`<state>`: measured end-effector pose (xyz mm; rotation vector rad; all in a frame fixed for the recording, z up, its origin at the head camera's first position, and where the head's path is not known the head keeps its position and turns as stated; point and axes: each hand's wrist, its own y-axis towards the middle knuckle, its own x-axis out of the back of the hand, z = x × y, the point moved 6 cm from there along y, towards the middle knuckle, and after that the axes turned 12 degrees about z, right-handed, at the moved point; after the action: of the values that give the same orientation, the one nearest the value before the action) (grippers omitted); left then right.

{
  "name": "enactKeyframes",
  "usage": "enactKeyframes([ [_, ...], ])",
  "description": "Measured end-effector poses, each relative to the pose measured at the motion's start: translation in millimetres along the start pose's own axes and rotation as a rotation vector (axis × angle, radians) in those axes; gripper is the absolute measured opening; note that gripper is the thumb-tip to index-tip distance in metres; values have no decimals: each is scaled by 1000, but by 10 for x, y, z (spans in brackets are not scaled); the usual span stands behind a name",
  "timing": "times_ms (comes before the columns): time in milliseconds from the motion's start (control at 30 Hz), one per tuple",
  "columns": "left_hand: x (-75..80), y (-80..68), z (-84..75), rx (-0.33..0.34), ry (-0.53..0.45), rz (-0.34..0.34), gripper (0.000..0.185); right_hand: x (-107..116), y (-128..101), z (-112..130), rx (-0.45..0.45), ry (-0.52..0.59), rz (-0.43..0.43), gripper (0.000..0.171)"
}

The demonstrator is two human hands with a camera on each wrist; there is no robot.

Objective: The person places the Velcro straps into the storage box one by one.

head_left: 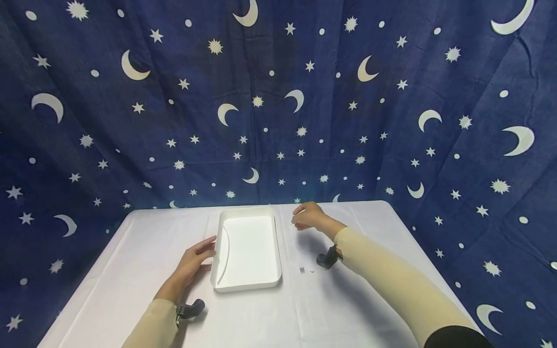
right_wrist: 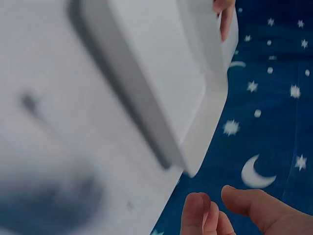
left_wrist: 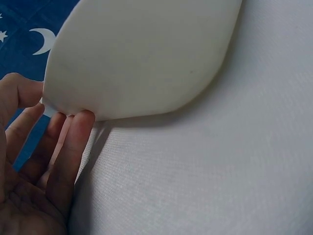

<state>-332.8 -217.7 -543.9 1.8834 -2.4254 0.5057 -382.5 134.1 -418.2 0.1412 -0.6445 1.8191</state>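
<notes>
Head view: the tray is sitting mid-table on the white cloth, long side running from 6 to 12 o'clock. The left hand is lying at the tray's 9 o'clock wall, fingers straight and touching it, gripping nothing. The right hand is hovering off the tray's 2 o'clock corner, fingers loosely curled; whether they are pinching something tiny I cannot tell. Small specks are lying on the cloth at the tray's 4 o'clock. To steady the tray well, the left fingers should press flat and low on the wall rather than tip it.

Left wrist view: the fingertips are meeting the tray's rounded corner, relaxed and slightly spread. Open cloth is stretching away toward 3 and 5 o'clock.

Right wrist view: the right fingers are curling loosely at 6 o'clock, apart from the tray's corner. The table's far edge is close behind, with the curtain beyond, so room toward 12 o'clock is short; the near cloth is roomier.
</notes>
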Motion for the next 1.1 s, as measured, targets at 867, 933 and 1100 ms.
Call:
enactKeyframes([
  [867,21,-6,-18,20,-1,-15,63,947,-425,-1231,-214,-39,-100,32],
  [933,16,-4,-12,18,3,-12,63,945,-432,-1297,-223,-39,-102,31],
  [1100,0,4,-4,12,-9,-5,63,904,-437,-1456,-238,2,-104,28],
])
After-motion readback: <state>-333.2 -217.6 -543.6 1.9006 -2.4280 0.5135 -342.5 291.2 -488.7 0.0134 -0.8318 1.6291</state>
